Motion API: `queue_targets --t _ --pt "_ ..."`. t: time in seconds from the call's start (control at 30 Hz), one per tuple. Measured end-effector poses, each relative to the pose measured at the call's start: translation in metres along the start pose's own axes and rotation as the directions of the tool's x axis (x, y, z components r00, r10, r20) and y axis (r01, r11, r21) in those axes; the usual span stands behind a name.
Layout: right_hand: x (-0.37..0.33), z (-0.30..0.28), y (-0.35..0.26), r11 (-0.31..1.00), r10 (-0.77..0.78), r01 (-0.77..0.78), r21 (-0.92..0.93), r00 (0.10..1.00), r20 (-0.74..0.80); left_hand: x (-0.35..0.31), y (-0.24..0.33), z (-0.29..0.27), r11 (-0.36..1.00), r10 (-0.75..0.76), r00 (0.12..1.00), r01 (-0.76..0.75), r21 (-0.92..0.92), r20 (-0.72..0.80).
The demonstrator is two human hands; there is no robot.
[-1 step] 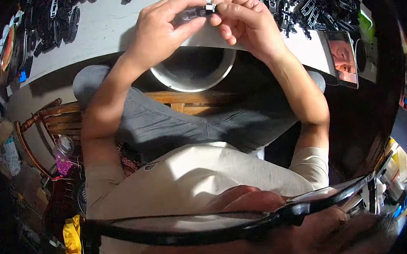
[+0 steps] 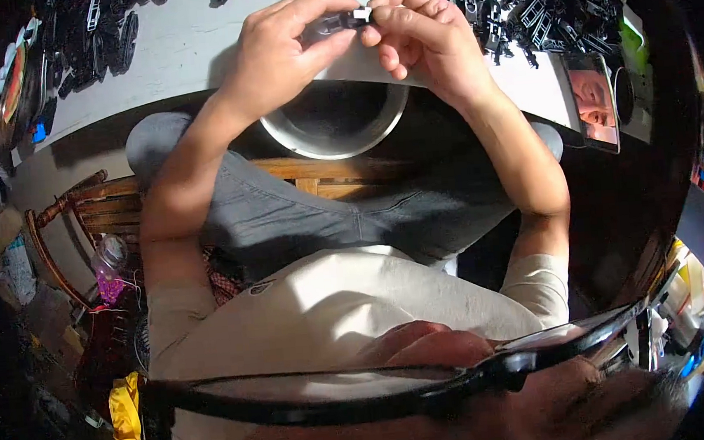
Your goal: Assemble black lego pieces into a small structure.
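Note:
Above the near edge of the white table, my left hand (image 2: pixel 279 50) grips a long black plastic part (image 2: pixel 333 24) between thumb and forefinger. A small white piece (image 2: pixel 362 14) shows at the part's right end. There my right hand (image 2: pixel 430 38) has thumb and forefinger pinched together, touching that end, its other fingers loosely curled. The fingertips hide how the white piece and the black part meet.
Piles of black plastic parts lie on the table (image 2: pixel 181 47) at far right (image 2: pixel 554 5) and far left (image 2: pixel 110 40). A metal basin (image 2: pixel 334 145) sits below its near edge. A phone-like screen (image 2: pixel 593 102) stands at the right, a wooden chair (image 2: pixel 103 208) at the left.
My right fingertips have shifted very slightly at the part's end, and the white piece shows a little more. My left hand holds the black part as before.

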State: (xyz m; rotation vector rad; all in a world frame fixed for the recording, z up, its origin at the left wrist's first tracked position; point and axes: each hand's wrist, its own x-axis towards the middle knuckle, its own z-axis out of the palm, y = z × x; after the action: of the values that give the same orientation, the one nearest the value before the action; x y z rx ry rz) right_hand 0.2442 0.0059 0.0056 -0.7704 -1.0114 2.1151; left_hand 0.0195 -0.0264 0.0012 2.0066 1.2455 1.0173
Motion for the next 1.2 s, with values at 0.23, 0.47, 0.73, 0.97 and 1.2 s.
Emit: queue_targets --t 0.23,0.47,0.73,0.97,1.2 --pt "-0.009 0.016 0.002 0.975 -0.058 0.042 -0.218 0.996 -0.070 0.000 0.002 0.005 0.999 -0.024 0.995 0.029 -0.046 0.101" --pt "-0.006 0.010 0.005 0.935 -0.060 0.018 -0.354 0.992 -0.108 0.002 -0.001 0.004 0.994 -0.056 0.991 0.067 -0.086 0.122" --pt "-0.009 0.010 0.005 0.738 -0.215 0.034 -0.674 0.959 -0.187 0.002 -0.003 -0.006 0.930 -0.131 0.959 0.207 -0.303 0.251" --pt "-0.012 0.007 0.000 0.459 -0.264 0.154 -0.875 0.964 0.031 0.002 0.003 -0.012 0.758 -0.134 0.887 0.379 -0.530 0.442" --pt "-0.019 0.009 0.003 0.292 -0.161 0.309 -0.905 0.949 0.272 0.006 -0.011 -0.021 0.949 -0.019 0.934 0.129 -0.288 0.357"
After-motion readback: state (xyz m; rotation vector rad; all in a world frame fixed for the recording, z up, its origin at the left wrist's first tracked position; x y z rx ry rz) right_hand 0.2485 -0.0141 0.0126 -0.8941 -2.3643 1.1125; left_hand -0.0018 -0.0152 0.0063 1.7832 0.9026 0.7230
